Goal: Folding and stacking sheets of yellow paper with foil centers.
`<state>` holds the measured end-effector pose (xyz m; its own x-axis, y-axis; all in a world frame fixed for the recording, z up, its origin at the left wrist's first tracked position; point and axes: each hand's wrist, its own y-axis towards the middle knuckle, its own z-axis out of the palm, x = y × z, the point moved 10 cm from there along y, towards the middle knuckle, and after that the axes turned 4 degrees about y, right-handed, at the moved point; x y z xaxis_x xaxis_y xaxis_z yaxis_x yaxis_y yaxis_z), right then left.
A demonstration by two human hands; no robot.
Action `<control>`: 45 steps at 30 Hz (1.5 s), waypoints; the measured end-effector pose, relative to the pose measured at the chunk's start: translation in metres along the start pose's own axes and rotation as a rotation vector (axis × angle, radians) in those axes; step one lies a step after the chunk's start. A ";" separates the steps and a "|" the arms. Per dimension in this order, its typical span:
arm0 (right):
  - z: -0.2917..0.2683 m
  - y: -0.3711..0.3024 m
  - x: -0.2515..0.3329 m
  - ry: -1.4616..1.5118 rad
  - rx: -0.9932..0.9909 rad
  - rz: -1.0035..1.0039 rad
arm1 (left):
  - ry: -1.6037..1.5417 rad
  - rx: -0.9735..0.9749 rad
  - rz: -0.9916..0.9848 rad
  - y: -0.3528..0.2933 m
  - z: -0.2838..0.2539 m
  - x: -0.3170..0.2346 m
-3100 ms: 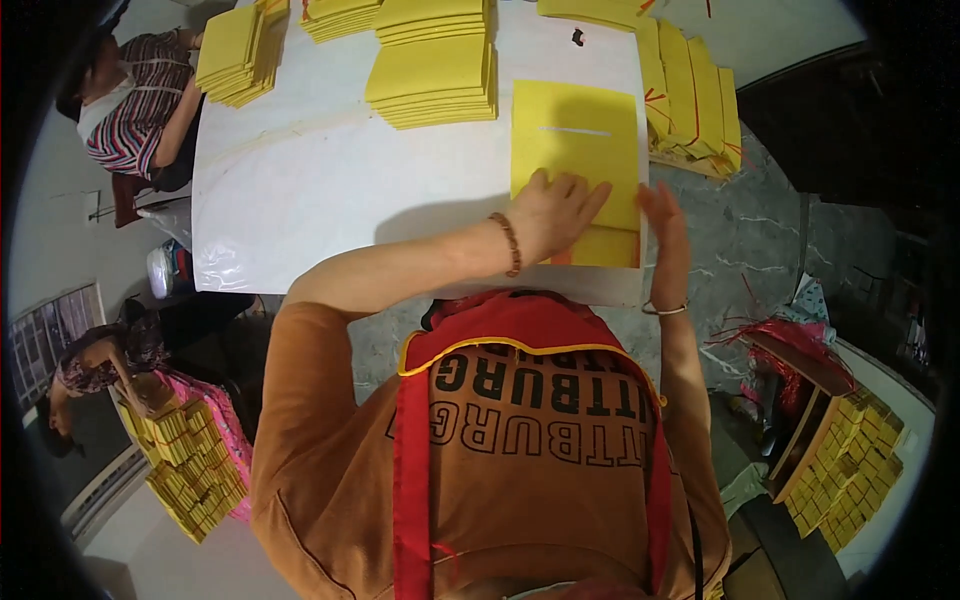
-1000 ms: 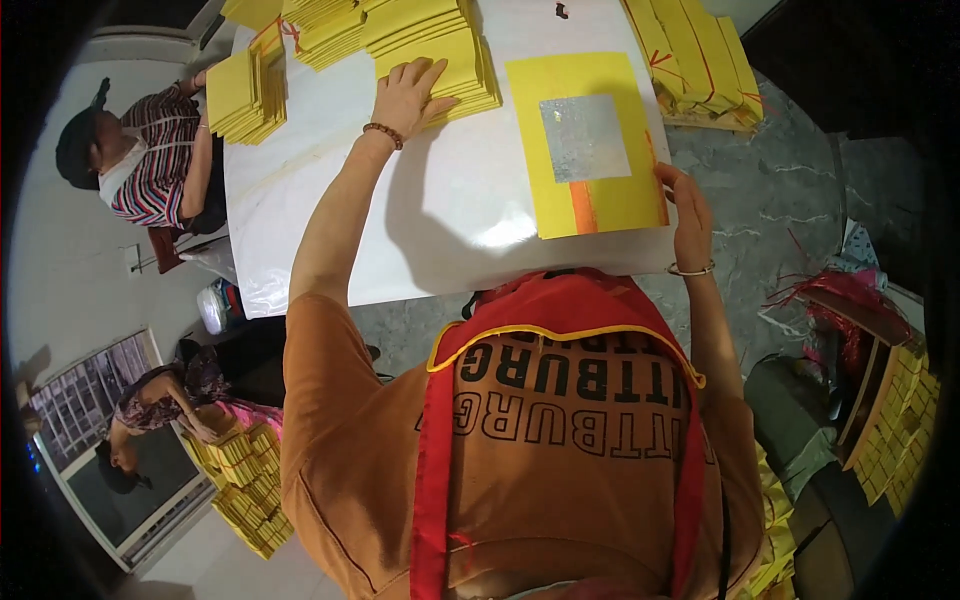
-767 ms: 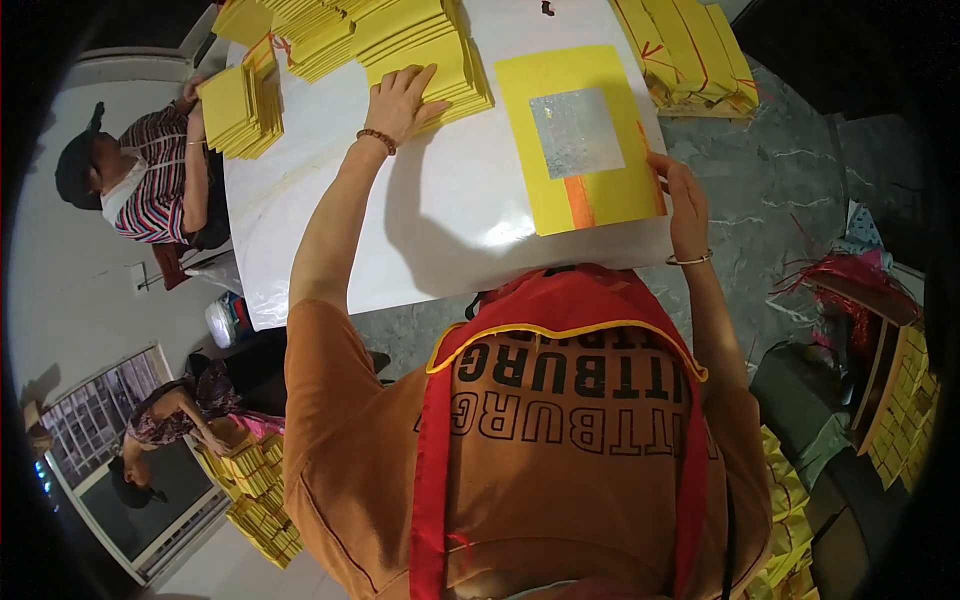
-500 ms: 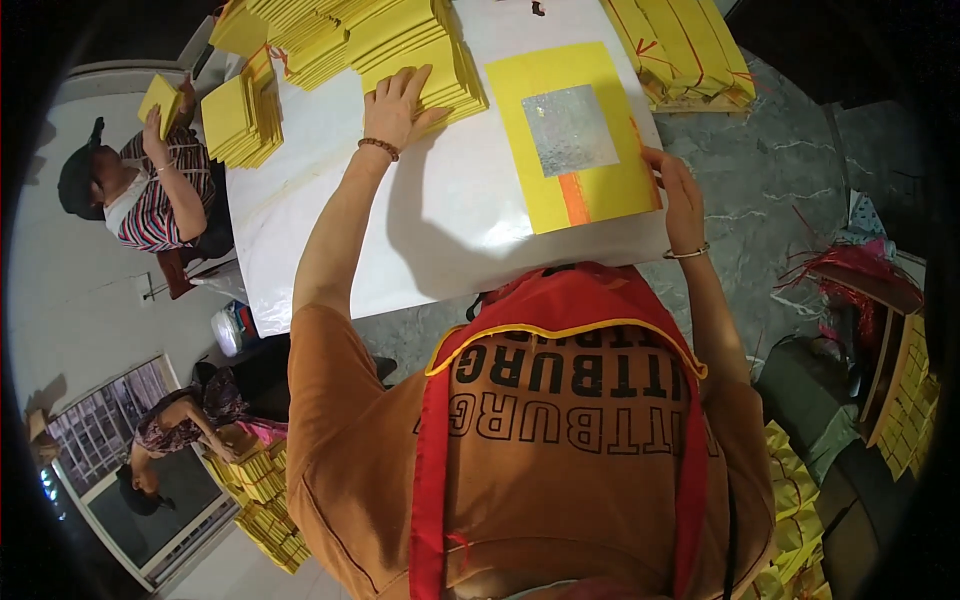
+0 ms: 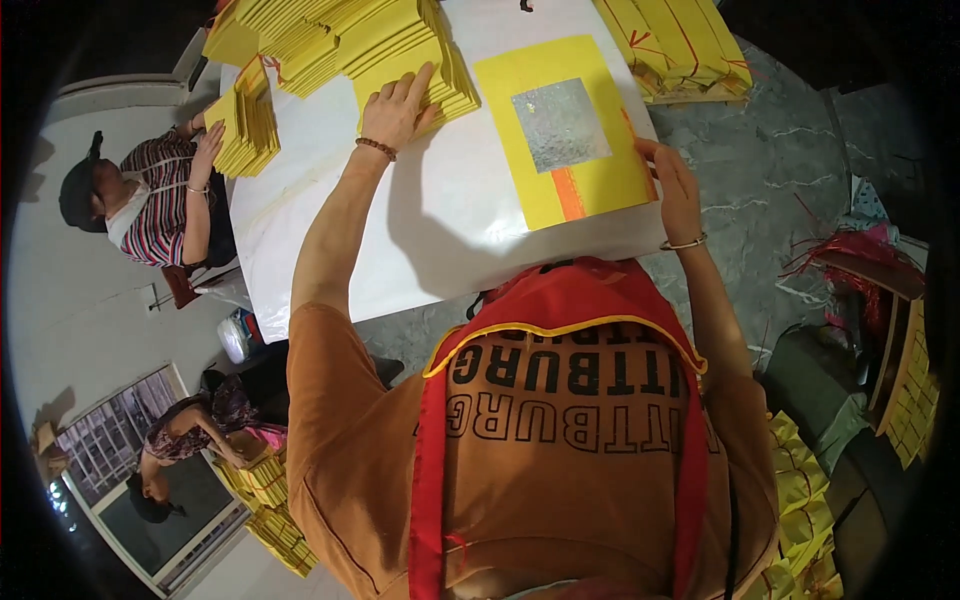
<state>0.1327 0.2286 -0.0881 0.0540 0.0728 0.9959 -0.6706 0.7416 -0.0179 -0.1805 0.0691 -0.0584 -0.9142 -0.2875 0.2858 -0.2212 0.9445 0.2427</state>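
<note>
My left hand (image 5: pixel 397 108) rests with its fingers spread over the near end of a fanned row of folded yellow papers (image 5: pixel 405 55). My right hand (image 5: pixel 676 190) is at the right edge of a flat yellow sheet (image 5: pixel 507 120), its fingers stretched out and fingertips touching or very near that edge. A shiny silver square (image 5: pixel 560 125) covers the sheet's middle, and an orange strip (image 5: pixel 568 195) runs from it to the near edge. More orange shows along the sheet's right side, beside my fingers. Whether other sheets lie beneath cannot be told.
The white-covered table (image 5: pixel 330 240) holds a smaller yellow paper stack (image 5: pixel 245 130) at its left, touched by a co-worker (image 5: pixel 165 190). Tied yellow bundles (image 5: pixel 680 50) stand far right. Another person (image 5: pixel 190 430) bends over yellow bundles (image 5: pixel 262 485) lower left. Red strands (image 5: pixel 870 260) hang at the right.
The co-worker at left has lowered a yellow packet onto the small stack, both hands now there. My hands keep nearly the same places; the view has shifted slightly.
</note>
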 end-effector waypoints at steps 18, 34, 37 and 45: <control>0.000 0.000 -0.001 -0.069 0.026 -0.052 | 0.064 -0.133 0.157 -0.003 -0.013 -0.020; 0.000 0.001 0.006 -0.057 -0.010 -0.052 | 0.117 -0.123 0.158 -0.006 -0.004 -0.024; -0.002 0.002 0.004 -0.082 -0.006 -0.065 | 0.098 -0.095 0.163 -0.007 0.000 -0.036; 0.000 0.001 0.000 -0.107 0.008 -0.079 | -0.284 0.015 0.029 -0.011 -0.001 -0.008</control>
<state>0.1321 0.2290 -0.0877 0.0282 -0.0576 0.9979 -0.6734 0.7367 0.0615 -0.1709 0.0608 -0.0627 -0.9782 -0.2068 0.0204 -0.1972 0.9545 0.2235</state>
